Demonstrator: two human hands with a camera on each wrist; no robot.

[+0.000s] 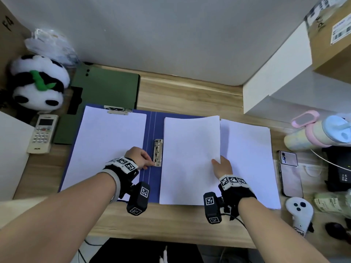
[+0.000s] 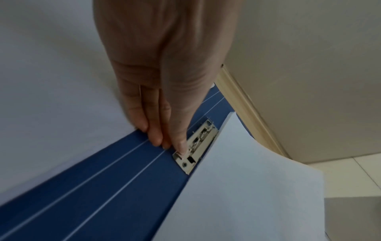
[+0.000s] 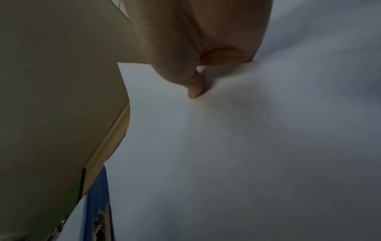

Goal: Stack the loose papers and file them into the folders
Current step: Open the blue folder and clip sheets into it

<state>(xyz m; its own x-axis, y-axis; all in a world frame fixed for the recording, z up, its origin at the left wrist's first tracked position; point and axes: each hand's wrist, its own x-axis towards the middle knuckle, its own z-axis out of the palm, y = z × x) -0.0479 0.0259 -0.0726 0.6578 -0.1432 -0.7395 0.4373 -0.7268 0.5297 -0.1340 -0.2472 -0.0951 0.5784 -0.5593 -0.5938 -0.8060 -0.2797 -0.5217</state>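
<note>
A blue folder lies open on the wooden desk. Its left half carries white sheets under a top clip. A metal lever clip sits beside the spine. My left hand lies on the spine with straight fingers, one fingertip touching the clip's near end. My right hand pinches the right edge of a white paper stack, thumb on top. That stack covers the folder's right half, its left edge at the clip. More loose papers lie to the right. A green folder lies behind.
A panda plush and a remote sit at the left. White boxes stand at the back right. A pastel bottle, a phone, a black device and a white controller crowd the right edge.
</note>
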